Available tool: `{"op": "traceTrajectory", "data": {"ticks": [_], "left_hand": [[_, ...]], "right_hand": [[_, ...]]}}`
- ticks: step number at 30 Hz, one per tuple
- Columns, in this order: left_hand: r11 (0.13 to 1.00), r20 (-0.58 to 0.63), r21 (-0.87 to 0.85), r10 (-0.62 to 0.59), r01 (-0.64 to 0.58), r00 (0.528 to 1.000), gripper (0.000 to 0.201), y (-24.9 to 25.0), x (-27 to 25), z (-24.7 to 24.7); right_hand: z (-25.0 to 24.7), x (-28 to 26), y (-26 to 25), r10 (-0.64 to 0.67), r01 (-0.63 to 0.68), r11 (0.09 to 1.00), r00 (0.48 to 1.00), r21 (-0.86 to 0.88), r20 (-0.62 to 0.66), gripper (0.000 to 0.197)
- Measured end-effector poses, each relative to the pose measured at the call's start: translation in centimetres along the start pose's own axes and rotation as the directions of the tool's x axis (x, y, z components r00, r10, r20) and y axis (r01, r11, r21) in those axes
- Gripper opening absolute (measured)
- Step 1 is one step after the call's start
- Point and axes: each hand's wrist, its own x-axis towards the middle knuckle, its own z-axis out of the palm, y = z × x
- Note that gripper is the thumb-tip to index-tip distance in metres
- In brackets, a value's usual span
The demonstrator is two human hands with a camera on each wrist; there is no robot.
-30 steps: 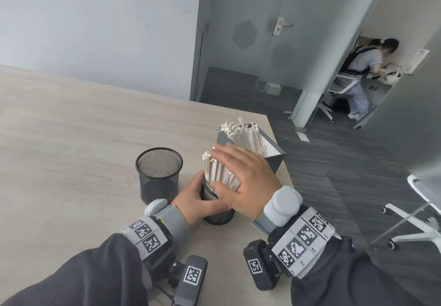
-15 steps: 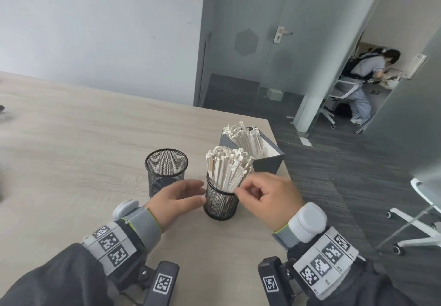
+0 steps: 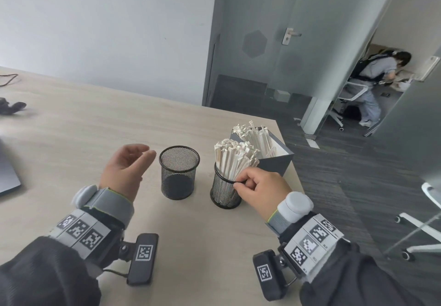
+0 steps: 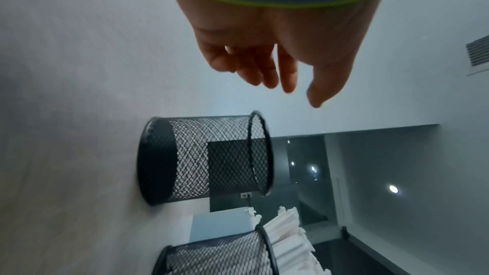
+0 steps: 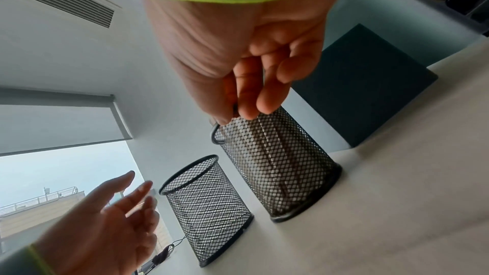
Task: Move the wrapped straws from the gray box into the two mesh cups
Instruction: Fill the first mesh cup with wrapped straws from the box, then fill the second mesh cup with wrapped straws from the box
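At lower centre, the right hand (image 3: 260,187) pinches the rim of the straw-filled black mesh cup (image 3: 224,192); the left hand (image 3: 126,167) hovers relaxed, holding nothing, beside the empty black mesh cup (image 3: 179,174). Farther back, right of centre, more white paper-wrapped straws (image 3: 255,134) stand in the gray box (image 3: 276,162).

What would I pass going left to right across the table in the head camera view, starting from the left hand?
left hand → empty mesh cup → mesh cup full of wrapped straws, its rim pinched by the right hand → gray box with more straws, at the table's right edge.
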Motion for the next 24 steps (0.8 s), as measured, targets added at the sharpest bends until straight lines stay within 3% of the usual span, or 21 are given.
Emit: {"op": "traceTrajectory", "data": {"ticks": [4, 9, 11, 13, 20, 24], "left_hand": [[0.991, 0.065, 0.052, -0.123, 0.12, 0.99, 0.095, -2.1, -0.1, 0.5], [0.978, 0.231, 0.004, -0.204, 0.209, 0.951, 0.146, -3.8, -0.1, 1.7], [0.979, 0.279, -0.027, -0.186, 0.202, 0.942, 0.142, -4.2, 0.3, 2.0], [0.985, 0.323, 0.0, -0.163, 0.172, 0.932, 0.124, -4.3, 0.6, 2.2], [0.982, 0.376, 0.11, -0.184, 0.153, 0.908, 0.113, -5.2, 1.5, 2.5], [0.98, 0.4, 0.134, -0.187, 0.145, 0.897, 0.116, -5.3, 1.5, 3.3]], "right_hand": [[1.0, 2.1, -0.4, 0.047, -0.047, 0.999, 0.999, 0.007, -0.008, 0.007], [2.5, 5.4, -1.2, 0.073, -0.073, 0.995, 0.997, 0.07, -0.001, 0.007], [3.1, 6.5, -1.5, 0.077, -0.076, 0.992, 0.997, 0.098, 0.001, 0.004], [3.7, 7.5, -1.7, 0.093, -0.094, 0.988, 0.996, 0.119, 0.011, 0.007], [4.9, 9.2, -2.1, 0.134, -0.18, 0.939, 0.976, 0.294, 0.17, 0.047], [3.3, 8.8, -1.9, 0.131, -0.145, 0.92, 0.989, 0.365, 0.065, 0.032]]}}
